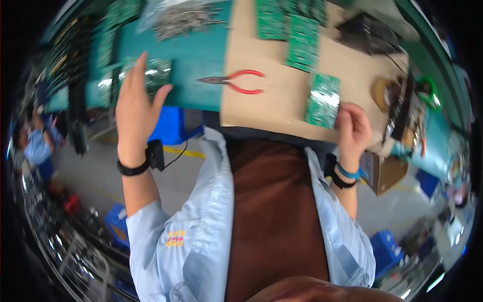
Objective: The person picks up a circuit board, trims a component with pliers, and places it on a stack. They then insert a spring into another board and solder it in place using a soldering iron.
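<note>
- Your left hand (137,105) was spread with nothing gripped in it, its fingers pointing toward the far side and its thumb held apart.
- It was over the left part of the green-topped table (196,95), next to a group of shiny green printed circuit boards (160,75); you could not tell from this view whether it touched them.
- Your right hand (355,126) was at the right, its fingers curled and its thumb drawn in, at the near right edge of a rectangular green printed circuit board with shiny silvery spots (323,99).
- The fingertips met that edge, but you could not tell whether they pinched the board.
- That board was on the right part of a flat tan cardboard sheet (269,113), near the sheet's near edge.
- Just beyond it, more green circuit boards (303,44) ran toward the far edge, some overlapping.
- Between your hands, well apart from both, lay pliers with red handles and dark metal jaws (245,82); their tips pointed left, past the sheet's left edge.
- Farther off on the left was a loose heap of grey metal pieces (183,21).
- At the far right stood a dark, blurred object with a wedge-like outline (370,32); nearer, on the right, was a tan ring-shaped roll (382,94).
- You wore a black band (133,170) on your left wrist and a blue band (349,173) on your right.
</note>
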The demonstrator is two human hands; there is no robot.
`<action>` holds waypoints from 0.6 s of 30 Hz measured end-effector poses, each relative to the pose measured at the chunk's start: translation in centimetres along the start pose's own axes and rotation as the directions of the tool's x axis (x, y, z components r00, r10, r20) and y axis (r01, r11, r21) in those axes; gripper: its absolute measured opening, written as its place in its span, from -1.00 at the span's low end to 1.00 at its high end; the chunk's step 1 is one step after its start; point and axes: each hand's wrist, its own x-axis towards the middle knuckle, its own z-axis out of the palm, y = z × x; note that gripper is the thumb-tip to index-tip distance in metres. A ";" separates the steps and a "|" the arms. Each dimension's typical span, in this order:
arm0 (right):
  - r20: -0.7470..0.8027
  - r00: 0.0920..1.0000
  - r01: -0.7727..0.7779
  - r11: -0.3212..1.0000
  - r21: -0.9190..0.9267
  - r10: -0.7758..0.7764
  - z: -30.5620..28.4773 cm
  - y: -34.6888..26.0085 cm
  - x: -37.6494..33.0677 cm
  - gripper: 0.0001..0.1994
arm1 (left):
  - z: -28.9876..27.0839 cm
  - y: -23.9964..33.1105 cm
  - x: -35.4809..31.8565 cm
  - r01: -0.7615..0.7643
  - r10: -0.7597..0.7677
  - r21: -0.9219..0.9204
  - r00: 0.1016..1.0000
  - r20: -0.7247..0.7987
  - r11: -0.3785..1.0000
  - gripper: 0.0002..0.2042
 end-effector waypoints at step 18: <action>0.223 0.942 0.257 0.966 -0.007 -0.249 -0.7 -2.8 -0.2 -0.80 | 1.1 7.9 0.9 -0.040 0.192 -0.685 0.970 0.147 0.728 -0.34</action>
